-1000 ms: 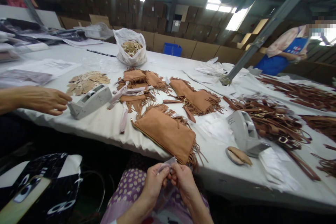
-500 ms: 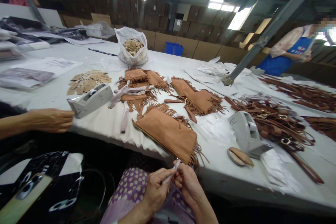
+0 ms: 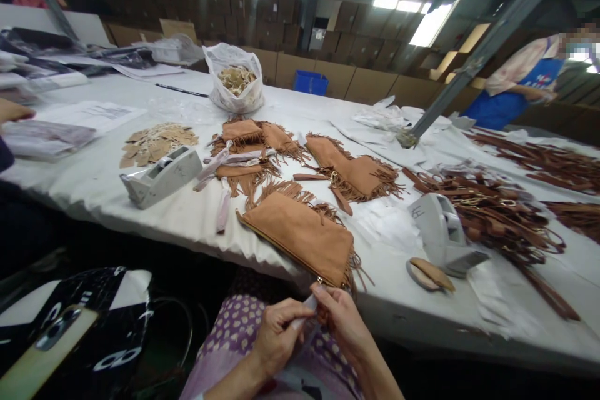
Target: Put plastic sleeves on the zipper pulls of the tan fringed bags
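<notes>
A tan fringed leather pouch (image 3: 300,234) lies at the table's front edge, its zipped side toward me and its zipper pull at the near right corner. Just below that corner, my left hand (image 3: 280,331) is closed in a pinch on a thin white strip (image 3: 310,304), which looks like wrapping paper. Close against it, my right hand (image 3: 344,319) is closed too, its thumb and fingers at the strip's upper end by the zipper pull. Some brown material shows under the right fingers, mostly hidden. More fringed pouches (image 3: 356,172) lie behind, several with white-wrapped straps (image 3: 224,209).
Grey tape dispensers stand at left (image 3: 164,176) and right (image 3: 440,234). Brown straps (image 3: 497,212) are heaped at right, near a sponge-like pad (image 3: 429,275). Leather tags (image 3: 159,142) and a plastic bag (image 3: 234,84) lie farther back. A co-worker's hand (image 3: 14,110) is at far left.
The co-worker's hand at left has moved from beside the tape dispenser back to the far left edge. My hands stay by the zipper pull, the right fingers shifted slightly around the strip.
</notes>
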`<state>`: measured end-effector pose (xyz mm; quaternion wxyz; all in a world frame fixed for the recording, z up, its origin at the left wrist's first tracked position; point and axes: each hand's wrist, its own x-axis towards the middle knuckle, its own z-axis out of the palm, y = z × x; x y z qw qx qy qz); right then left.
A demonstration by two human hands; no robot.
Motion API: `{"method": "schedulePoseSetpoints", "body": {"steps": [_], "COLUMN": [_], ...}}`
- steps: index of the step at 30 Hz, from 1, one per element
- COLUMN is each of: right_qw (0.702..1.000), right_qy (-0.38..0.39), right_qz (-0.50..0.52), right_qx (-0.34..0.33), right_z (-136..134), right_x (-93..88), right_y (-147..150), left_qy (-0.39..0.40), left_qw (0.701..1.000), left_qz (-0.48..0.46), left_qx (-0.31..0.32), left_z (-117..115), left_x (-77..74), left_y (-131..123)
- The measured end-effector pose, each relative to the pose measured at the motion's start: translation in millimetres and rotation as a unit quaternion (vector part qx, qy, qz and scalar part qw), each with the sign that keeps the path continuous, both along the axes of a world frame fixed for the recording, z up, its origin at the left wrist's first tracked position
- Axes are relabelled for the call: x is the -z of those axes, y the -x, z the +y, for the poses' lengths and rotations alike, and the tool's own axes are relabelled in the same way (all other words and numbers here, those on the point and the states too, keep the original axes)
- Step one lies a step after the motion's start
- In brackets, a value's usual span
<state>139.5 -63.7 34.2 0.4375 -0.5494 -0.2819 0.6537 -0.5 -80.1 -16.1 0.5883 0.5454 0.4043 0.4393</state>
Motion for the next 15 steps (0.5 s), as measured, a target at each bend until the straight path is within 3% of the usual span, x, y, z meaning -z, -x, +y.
{"method": "schedulePoseSetpoints", "body": {"steps": [4, 9, 13, 15], "right_qw": [1.0, 0.998, 0.996, 0.995], "right_qy": [-0.003, -0.02, -0.027, -0.028], "right_qz": [-0.02, -0.046, -0.079, -0.09], "right_qx": [-0.013, 0.023, 0.023, 0.013], "right_z": [0, 0, 2, 2], "right_x": [3.9, 11.6, 17.8, 19.7], "right_y": [-1, -8, -13, -12], "left_qy": [0.025, -0.021, 0.114, 0.197], "left_qw": [1.0, 0.994, 0.986, 0.975], "left_qz": [0.008, 0.094, 0.064, 0.014], "left_qx": [0.011, 0.046, -0.103, -0.097], "left_z": [-10, -17, 4, 17], "left_x": [1.6, 0.1, -15.5, -25.5], "left_y": [9, 41, 54, 43]}}
